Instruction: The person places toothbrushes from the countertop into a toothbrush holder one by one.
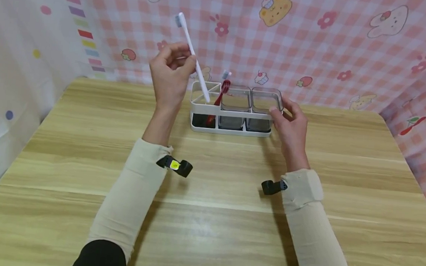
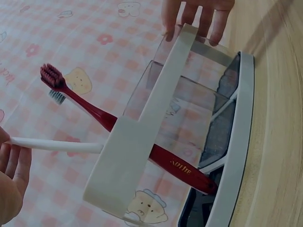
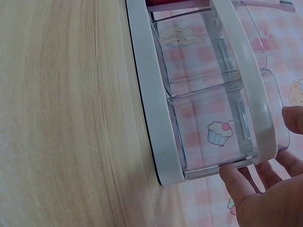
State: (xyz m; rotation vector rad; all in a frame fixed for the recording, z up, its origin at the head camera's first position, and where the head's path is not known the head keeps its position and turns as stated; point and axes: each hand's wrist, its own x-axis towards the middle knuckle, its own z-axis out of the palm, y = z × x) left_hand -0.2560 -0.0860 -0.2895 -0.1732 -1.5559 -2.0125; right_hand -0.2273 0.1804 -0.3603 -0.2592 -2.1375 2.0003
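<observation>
My left hand (image 1: 171,73) pinches a white toothbrush (image 1: 192,50) by its handle, with the bristles up. The handle's lower end is at the divided left section of a white toothbrush holder (image 1: 233,114); whether it is inside cannot be told. In that section leans a red toothbrush (image 2: 177,166), with a second brush's grey bristles (image 2: 57,97) behind it. My right hand (image 1: 291,124) grips the holder's right end, its thumb in front and fingers behind. Two clear cups (image 1: 236,99) sit side by side in the holder.
The holder stands near the back of a wooden table (image 1: 198,223). A pink checked curtain (image 1: 243,39) hangs right behind it. A white dotted curtain (image 1: 20,51) hangs to the left.
</observation>
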